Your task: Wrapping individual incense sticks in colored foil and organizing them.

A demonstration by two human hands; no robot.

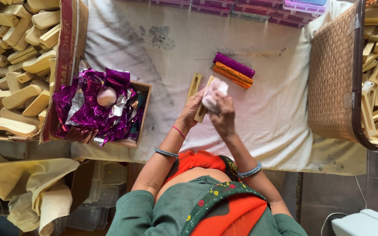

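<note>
While left hand (192, 109) grips pale wooden piece (202, 110) — slim, oblong, right hand (222, 116) closed on white cloth (213, 94)

A cloth-covered table (259, 126) carries everything. On it lie two foil-wrapped bars (233, 70), a wooden piece (194, 85), a foil box (141, 114) and a basket (332, 74).
</note>
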